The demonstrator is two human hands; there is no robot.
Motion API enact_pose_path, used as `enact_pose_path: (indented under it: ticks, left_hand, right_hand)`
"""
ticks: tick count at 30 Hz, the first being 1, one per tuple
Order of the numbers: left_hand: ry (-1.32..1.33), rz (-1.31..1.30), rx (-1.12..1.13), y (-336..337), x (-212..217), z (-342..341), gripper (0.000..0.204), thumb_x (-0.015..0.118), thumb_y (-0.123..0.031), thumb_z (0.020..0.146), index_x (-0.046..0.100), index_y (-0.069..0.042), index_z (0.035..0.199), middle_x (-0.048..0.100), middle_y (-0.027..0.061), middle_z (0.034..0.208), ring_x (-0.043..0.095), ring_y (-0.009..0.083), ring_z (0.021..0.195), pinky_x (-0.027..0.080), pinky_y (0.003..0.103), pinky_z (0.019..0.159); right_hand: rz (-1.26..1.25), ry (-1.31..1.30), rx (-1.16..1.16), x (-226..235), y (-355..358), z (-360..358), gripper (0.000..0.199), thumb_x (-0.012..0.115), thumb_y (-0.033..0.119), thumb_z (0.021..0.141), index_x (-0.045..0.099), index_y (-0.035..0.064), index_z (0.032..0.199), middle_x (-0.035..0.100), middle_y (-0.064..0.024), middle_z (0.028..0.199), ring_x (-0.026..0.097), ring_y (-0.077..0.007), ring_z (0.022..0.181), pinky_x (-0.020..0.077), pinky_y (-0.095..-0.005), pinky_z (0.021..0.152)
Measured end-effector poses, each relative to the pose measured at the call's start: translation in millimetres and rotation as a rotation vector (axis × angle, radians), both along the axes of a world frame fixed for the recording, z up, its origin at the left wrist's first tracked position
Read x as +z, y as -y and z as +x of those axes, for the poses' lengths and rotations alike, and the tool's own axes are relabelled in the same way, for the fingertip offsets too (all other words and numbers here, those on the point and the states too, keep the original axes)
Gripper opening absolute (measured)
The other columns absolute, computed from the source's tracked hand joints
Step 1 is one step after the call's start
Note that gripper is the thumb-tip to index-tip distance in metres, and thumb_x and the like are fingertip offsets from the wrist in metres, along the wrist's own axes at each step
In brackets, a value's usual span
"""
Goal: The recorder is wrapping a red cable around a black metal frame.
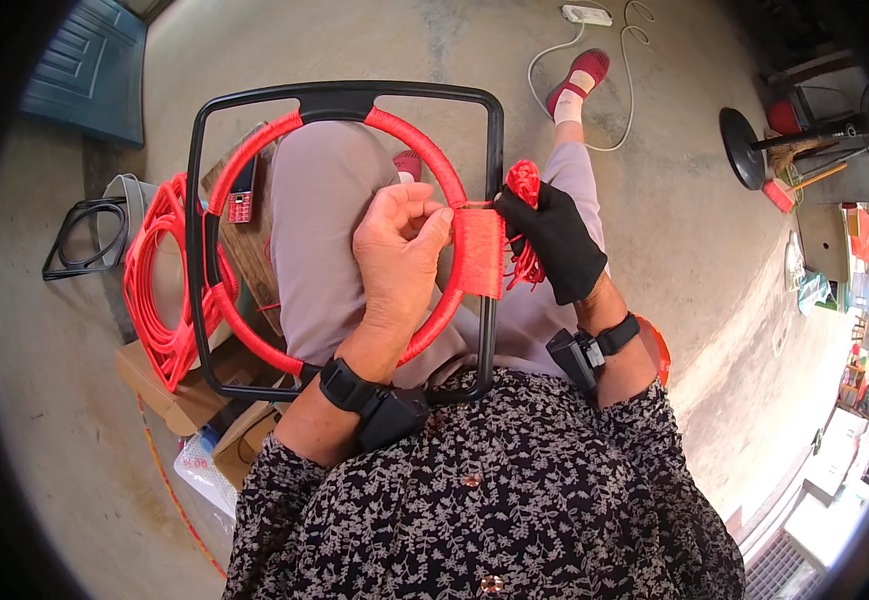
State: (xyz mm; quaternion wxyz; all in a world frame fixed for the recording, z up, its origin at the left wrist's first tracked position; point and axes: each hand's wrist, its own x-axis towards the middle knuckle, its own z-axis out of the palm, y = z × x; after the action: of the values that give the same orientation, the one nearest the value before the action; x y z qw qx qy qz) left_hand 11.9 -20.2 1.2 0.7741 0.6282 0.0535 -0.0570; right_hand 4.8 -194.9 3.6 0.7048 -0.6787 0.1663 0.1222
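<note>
From the head camera, a black frame (pixel 495 200) rests upright on the person's lap, with a red-wrapped ring (pixel 254 150) set inside it. The left hand (pixel 399 255), bare, is closed with its fingertips pinching the red cord where a flat woven band (pixel 478 252) joins the ring to the frame's right bar. The right hand (pixel 559 245), in a black glove, is clamped on a small bundle of red cord (pixel 524 185) just right of that bar. The band lies between the two hands, its strands running sideways across the upright bar; the left hand touches it. A stack of finished red rings (pixel 159 285) sits on cardboard boxes (pixel 179 400) to the left.
</note>
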Motion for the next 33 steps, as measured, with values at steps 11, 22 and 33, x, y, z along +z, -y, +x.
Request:
enact_pose_path:
  ticks: [11, 22, 33]
  left_hand:
    - [0.081, 0.261, -0.128, -7.1, 1.4, -0.5, 0.011, 0.056, -0.001, 0.091, 0.061, 0.002, 0.1, 0.067, 0.0047, 0.084, 0.062, 0.0085, 0.068, 0.052, 0.022, 0.059]
    - [0.312, 0.633, -0.197, -13.8, 4.0, 2.3, 0.011, 0.057, -0.004, 0.09, 0.064, -0.001, 0.098, 0.064, 0.0072, 0.072, 0.062, 0.0103, 0.063, 0.053, 0.026, 0.059]
    - [0.304, 0.527, -0.124, -9.3, 1.2, 1.7, 0.007, 0.059, -0.004, 0.089, 0.063, 0.0, 0.093, 0.062, 0.0102, 0.065, 0.062, 0.0152, 0.055, 0.05, 0.028, 0.052]
  right_hand:
    - [-0.016, -0.04, 0.045, 3.9, 0.0, 4.1, 0.02, 0.067, 0.023, 0.087, 0.064, 0.0037, 0.092, 0.06, -0.0005, 0.071, 0.055, -0.0061, 0.059, 0.0458, -0.0225, 0.052]
    - [0.025, -0.016, 0.061, -7.2, 3.6, 1.0, 0.019, 0.067, 0.021, 0.087, 0.063, 0.0042, 0.095, 0.061, 0.0001, 0.073, 0.056, -0.0061, 0.061, 0.0463, -0.0229, 0.052]
    - [0.005, 0.01, 0.077, -5.2, 3.4, -0.2, 0.022, 0.067, 0.02, 0.087, 0.063, 0.0025, 0.099, 0.061, -0.0004, 0.074, 0.057, -0.0068, 0.062, 0.0474, -0.0236, 0.055]
